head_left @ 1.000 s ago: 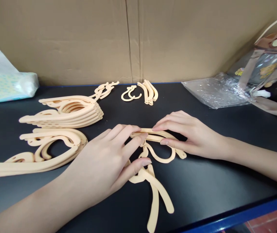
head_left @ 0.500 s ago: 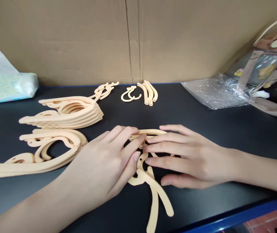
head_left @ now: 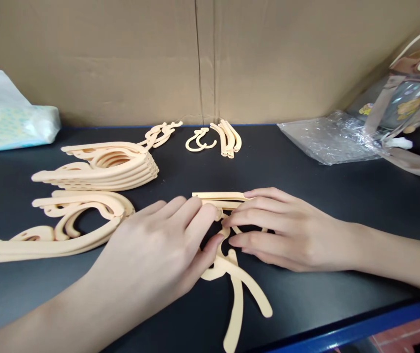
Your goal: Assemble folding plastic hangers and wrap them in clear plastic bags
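Observation:
A beige plastic folding hanger (head_left: 230, 267) lies on the dark table between my hands, two of its arms pointing toward me. My left hand (head_left: 169, 240) pinches its upper end, with the thumb and curled index finger covering the joint. From the other side my right hand (head_left: 294, 230) has bent fingers pressed round the same joint, and its index finger touches loose hanger arms (head_left: 219, 196) lying just behind. What sits between the fingertips is largely hidden.
Folded hangers lie in a stack (head_left: 121, 171) and a smaller pile (head_left: 110, 233) at left. Behind are loose hooks (head_left: 197, 142) and arms (head_left: 226, 139). A tissue pack (head_left: 22, 127), a clear plastic bag (head_left: 328, 142), a strapped bottle (head_left: 401, 98) and a cardboard wall (head_left: 121, 59) surround the table.
My right fingers have bent inward, and the thumb has tucked under. My left fingers have curled tighter round the joint. The view has shifted slightly.

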`<state>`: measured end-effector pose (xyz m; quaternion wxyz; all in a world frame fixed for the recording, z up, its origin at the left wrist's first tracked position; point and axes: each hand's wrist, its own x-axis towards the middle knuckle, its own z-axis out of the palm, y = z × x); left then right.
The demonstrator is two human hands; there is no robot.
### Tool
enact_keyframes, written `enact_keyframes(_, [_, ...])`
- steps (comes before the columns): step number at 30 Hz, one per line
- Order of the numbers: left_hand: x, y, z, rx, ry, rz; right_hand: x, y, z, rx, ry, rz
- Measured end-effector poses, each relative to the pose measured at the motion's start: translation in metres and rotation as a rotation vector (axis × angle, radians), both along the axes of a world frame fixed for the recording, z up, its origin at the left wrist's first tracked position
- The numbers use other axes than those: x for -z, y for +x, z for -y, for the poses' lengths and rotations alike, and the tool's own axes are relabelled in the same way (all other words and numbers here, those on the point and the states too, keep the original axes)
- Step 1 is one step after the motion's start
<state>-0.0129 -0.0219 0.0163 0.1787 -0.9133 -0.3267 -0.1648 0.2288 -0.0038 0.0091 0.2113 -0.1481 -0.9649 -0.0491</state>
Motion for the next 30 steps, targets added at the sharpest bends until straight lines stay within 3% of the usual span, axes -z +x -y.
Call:
enact_keyframes(5, [0.002, -0.003, 0.006, -0.077, -0.122, -0.009, 0.001, 0.001, -0.001, -0.016, -0.014, 0.010])
enact_keyframes(10, [0.001, -0.004, 0.000, -0.048, -0.174, -0.027, 0.002, 0.001, -0.001, -0.018, -0.006, 0.001])
enact_keyframes(15, [0.003, -0.003, -0.004, 0.094, -0.122, -0.061, 0.003, 0.001, -0.003, -0.024, -0.008, -0.003])
enact_keyframes(22, [0.004, 0.000, -0.004, 0.161, 0.009, -0.057, 0.003, 0.001, -0.001, -0.021, -0.001, -0.006])
enact_keyframes(30, [0.011, -0.004, -0.005, 0.121, -0.226, 0.208, 0.000, -0.003, 0.000, -0.035, -0.041, -0.093])
